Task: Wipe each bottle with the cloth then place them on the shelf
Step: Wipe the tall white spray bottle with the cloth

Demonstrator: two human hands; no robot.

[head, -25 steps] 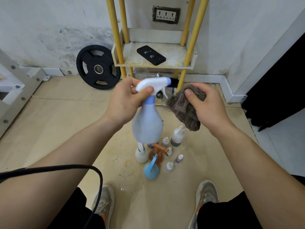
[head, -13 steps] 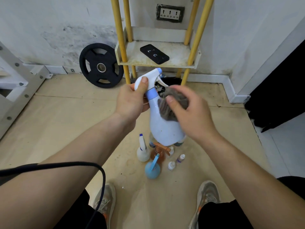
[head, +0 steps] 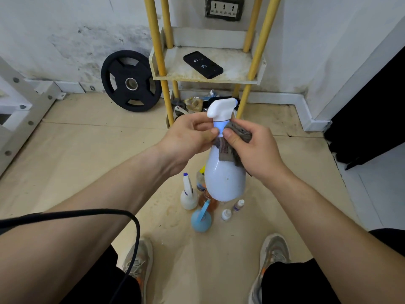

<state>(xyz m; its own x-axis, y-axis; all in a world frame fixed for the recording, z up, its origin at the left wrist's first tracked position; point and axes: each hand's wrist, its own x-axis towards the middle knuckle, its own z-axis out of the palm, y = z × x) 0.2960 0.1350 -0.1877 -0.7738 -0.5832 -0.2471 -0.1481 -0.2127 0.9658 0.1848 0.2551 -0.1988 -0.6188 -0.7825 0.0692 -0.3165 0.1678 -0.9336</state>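
So, biggest thing first: the tan floor (head: 87,161) runs to a scuffed white wall, and against that wall stands a shelf (head: 237,62) on yellow posts. A black weight plate (head: 131,84) leans on the wall just left of it.

The person stands facing the shelf, arms out in front, with grey shoes (head: 138,262) down below. Between the hands there's a white spray bottle (head: 223,178), held upright in the air in front of the shelf and over the stuff on the floor, so it's not on the shelf.

The left hand (head: 186,139) is curled round the neck just under the trigger head, thumb lying across the blue collar. The right hand (head: 258,150) has a grey cloth (head: 241,133) bunched in its fingers and presses it against the neck and shoulder of the bottle, thumb on top of the fabric.

A black phone (head: 202,64) lies flat on the shelf board, nothing else beside it.

On the floor under the held bottle there's a tight little group: a white nozzle bottle (head: 188,197), a round blue bottle (head: 201,218), an orange one (head: 208,201) mostly hidden behind them, and two tiny dropper bottles (head: 226,215) off to the right. A black cable (head: 109,212) loops over the left forearm.
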